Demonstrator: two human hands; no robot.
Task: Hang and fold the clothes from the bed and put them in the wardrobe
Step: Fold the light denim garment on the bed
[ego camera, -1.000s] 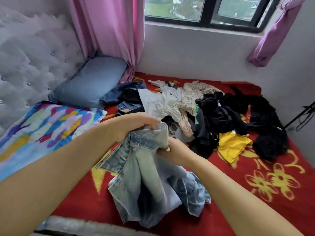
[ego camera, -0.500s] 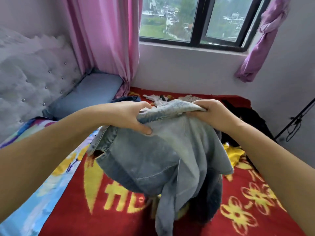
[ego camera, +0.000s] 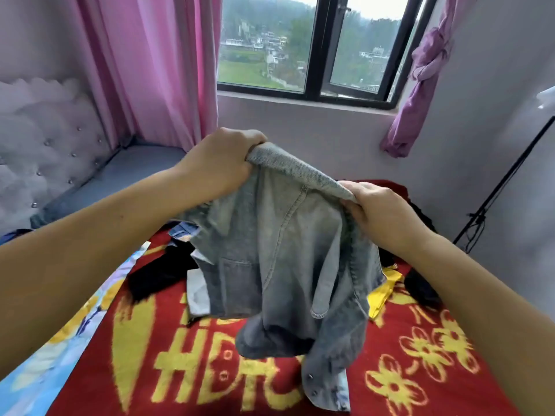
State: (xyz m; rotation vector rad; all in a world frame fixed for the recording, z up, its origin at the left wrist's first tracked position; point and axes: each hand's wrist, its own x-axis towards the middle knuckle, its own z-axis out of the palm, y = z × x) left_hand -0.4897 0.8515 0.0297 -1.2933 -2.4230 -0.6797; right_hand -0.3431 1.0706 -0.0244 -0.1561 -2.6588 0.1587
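The hanging denim jacket (ego camera: pixel 288 265) is blocking the middle of the bed (ego camera: pixel 150 370); loose clothes (ego camera: pixel 162 271) are crowding behind it, while red blanket (ego camera: pixel 435 370) is lying open on both near sides.

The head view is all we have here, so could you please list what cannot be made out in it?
- Pile of clothes: mostly hidden behind the lifted denim jacket, head view.
- Fingertips of both hands, left hand and right hand: curled into the jacket's collar, out of sight.
- Jacket's lower hem: motion-blurred; its snaps are hard to count.
- Wardrobe: nowhere in frame.
- Black stand: cut off by the right edge.
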